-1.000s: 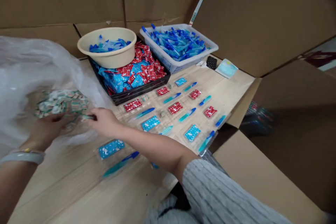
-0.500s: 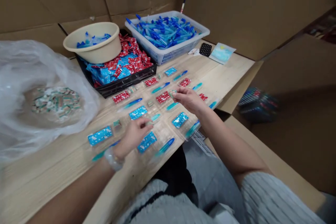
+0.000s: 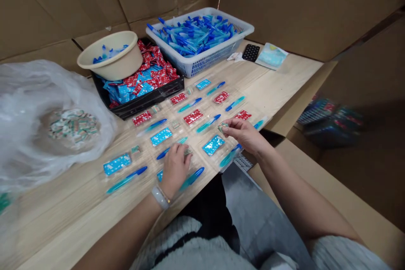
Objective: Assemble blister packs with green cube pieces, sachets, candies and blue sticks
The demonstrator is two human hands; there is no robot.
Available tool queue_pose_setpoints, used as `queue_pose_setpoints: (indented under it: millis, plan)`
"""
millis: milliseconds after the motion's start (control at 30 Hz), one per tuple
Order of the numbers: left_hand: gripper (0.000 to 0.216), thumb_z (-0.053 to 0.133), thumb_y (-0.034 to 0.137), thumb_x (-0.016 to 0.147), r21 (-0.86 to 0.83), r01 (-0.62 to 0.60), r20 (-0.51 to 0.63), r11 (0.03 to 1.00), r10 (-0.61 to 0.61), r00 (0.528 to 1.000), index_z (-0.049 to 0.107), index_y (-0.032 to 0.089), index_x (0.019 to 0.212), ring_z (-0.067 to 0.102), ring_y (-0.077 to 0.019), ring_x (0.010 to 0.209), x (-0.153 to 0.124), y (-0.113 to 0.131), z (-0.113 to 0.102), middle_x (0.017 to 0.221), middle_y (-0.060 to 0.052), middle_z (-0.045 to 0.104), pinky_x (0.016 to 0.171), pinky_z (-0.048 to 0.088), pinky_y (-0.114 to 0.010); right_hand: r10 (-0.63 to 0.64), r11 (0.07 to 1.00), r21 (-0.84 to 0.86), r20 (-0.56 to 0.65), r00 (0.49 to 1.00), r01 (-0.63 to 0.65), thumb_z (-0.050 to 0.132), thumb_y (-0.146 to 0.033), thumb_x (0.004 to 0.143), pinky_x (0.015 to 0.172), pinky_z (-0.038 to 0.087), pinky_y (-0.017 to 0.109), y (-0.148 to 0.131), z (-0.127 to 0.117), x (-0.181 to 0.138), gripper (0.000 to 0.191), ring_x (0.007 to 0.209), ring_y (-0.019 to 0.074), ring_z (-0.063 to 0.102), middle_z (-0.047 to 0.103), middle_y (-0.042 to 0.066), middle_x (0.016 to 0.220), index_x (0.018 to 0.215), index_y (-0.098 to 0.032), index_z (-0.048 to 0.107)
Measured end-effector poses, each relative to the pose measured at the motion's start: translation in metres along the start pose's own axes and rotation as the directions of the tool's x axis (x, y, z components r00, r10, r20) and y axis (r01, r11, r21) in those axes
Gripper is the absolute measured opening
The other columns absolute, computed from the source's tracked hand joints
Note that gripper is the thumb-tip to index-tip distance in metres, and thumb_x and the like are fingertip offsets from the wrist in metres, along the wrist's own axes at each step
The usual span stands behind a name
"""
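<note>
Clear plastic trays (image 3: 193, 133) lie in rows on the wooden table (image 3: 72, 215), each with a red or blue packet and a blue pen. My left hand (image 3: 175, 168) rests on a near tray, its fingertips pinched on a small green-white sachet (image 3: 187, 152). My right hand (image 3: 245, 135) hovers over the right trays and pinches another small green-white sachet (image 3: 222, 127) by its fingertips. A blue packet (image 3: 213, 145) lies between my two hands.
A clear bag (image 3: 47, 122) of green-white sachets sits at the left. At the back stand a beige bowl (image 3: 110, 55), a black tray (image 3: 142, 99) of red and blue packets, and a white basket (image 3: 199, 38) of blue pens. Cardboard walls surround the table.
Both hands left the bag of sachets and came to the trays. My right hand then drew back toward the near right trays; my left settled on a near tray.
</note>
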State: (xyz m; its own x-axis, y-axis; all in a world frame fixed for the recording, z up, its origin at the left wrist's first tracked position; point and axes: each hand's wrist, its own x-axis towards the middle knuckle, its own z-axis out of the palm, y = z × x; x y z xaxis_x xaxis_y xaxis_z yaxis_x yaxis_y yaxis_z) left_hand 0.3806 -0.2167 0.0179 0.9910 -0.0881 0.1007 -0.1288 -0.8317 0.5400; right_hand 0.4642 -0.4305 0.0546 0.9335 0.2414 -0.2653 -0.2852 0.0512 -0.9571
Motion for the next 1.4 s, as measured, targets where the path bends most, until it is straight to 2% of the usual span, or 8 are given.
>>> queue_pose_setpoints:
  millis: [233, 600, 700, 800, 900, 1000, 1100, 1400]
  plan:
    - [0.022, 0.043, 0.02, 0.082, -0.069, -0.094, 0.062, 0.993, 0.098, 0.993, 0.053, 0.017, 0.102, 0.051, -0.0177, 0.092, -0.002, -0.01, -0.009, 0.099, -0.008, 0.053, 0.083, 0.043, -0.035, -0.027, 0.998, -0.056, -0.003, 1.0, 0.027, 0.069, -0.032, 0.056, 0.058, 0.038, 0.024, 0.003, -0.007, 0.005, 0.024, 0.057, 0.0077, 0.046, 0.055, -0.003, 0.066, 0.072, -0.018, 0.059]
    - [0.02, 0.039, 0.021, 0.084, 0.245, -0.239, 0.135, 0.94, 0.211, 0.968, 0.058, 0.018, 0.089, 0.051, -0.0199, 0.083, 0.008, -0.003, -0.007, 0.091, -0.007, 0.057, 0.072, 0.04, -0.035, -0.122, 0.942, -0.319, -0.028, 0.992, 0.107, 0.064, -0.036, 0.063, 0.061, 0.039, 0.025, 0.001, -0.044, 0.003, 0.025, 0.063, 0.01, 0.048, 0.057, -0.001, 0.072, 0.078, -0.017, 0.059]
    - [0.02, 0.039, 0.021, 0.084, 0.228, -0.275, 0.162, 0.934, 0.242, 0.957, 0.058, 0.018, 0.087, 0.051, -0.0196, 0.085, 0.007, -0.007, -0.008, 0.092, -0.007, 0.057, 0.074, 0.041, -0.035, -0.141, 0.819, -0.55, 0.076, 0.987, 0.159, 0.059, -0.033, 0.068, 0.062, 0.039, 0.026, 0.004, -0.055, 0.009, 0.022, 0.063, 0.0111, 0.049, 0.057, 0.001, 0.072, 0.081, -0.015, 0.059]
    - [0.02, 0.039, 0.022, 0.084, 0.198, -0.279, 0.15, 0.94, 0.252, 0.956, 0.058, 0.019, 0.09, 0.051, -0.0196, 0.087, 0.007, -0.009, -0.008, 0.094, -0.007, 0.057, 0.075, 0.041, -0.035, -0.145, 0.576, -0.773, 0.223, 0.964, 0.265, 0.054, -0.023, 0.072, 0.063, 0.039, 0.026, 0.003, -0.057, 0.02, 0.016, 0.064, 0.012, 0.049, 0.057, 0.003, 0.076, 0.084, -0.014, 0.06]
    - [0.02, 0.039, 0.021, 0.084, 0.17, -0.284, 0.141, 0.944, 0.262, 0.955, 0.057, 0.019, 0.09, 0.051, -0.019, 0.086, 0.007, -0.011, -0.008, 0.093, -0.006, 0.056, 0.075, 0.042, -0.035, -0.121, 0.319, -0.856, 0.388, 0.914, 0.406, 0.051, -0.013, 0.072, 0.07, 0.038, 0.027, -0.004, -0.053, 0.029, 0.015, 0.074, 0.0145, 0.051, 0.058, 0.005, 0.079, 0.083, -0.014, 0.06]
    - [0.019, 0.039, 0.02, 0.084, 0.146, -0.277, 0.128, 0.95, 0.259, 0.957, 0.057, 0.018, 0.089, 0.051, -0.0188, 0.086, 0.007, -0.013, -0.006, 0.092, -0.007, 0.056, 0.076, 0.042, -0.035, -0.054, 0.139, -0.858, 0.492, 0.869, 0.494, 0.051, -0.008, 0.07, 0.074, 0.036, 0.026, -0.011, -0.047, 0.035, 0.017, 0.082, 0.017, 0.05, 0.056, 0.007, 0.082, 0.082, -0.015, 0.061]
    - [0.019, 0.039, 0.02, 0.084, 0.13, -0.272, 0.13, 0.954, 0.255, 0.958, 0.057, 0.018, 0.088, 0.051, -0.019, 0.086, 0.007, -0.014, -0.005, 0.093, -0.007, 0.056, 0.075, 0.042, -0.035, 0.035, 0.067, -0.871, 0.49, 0.871, 0.487, 0.051, -0.007, 0.069, 0.069, 0.036, 0.024, -0.014, -0.043, 0.038, 0.019, 0.08, 0.0159, 0.05, 0.053, 0.007, 0.084, 0.082, -0.015, 0.062]
    - [0.019, 0.04, 0.021, 0.084, 0.12, -0.258, 0.126, 0.959, 0.243, 0.962, 0.058, 0.018, 0.087, 0.051, -0.0194, 0.087, 0.007, -0.015, -0.005, 0.094, -0.007, 0.056, 0.076, 0.042, -0.035, 0.118, 0.055, -0.871, 0.491, 0.863, 0.488, 0.048, -0.005, 0.068, 0.067, 0.036, 0.022, -0.013, -0.041, 0.04, 0.025, 0.081, 0.0154, 0.052, 0.053, 0.007, 0.091, 0.088, -0.016, 0.058]
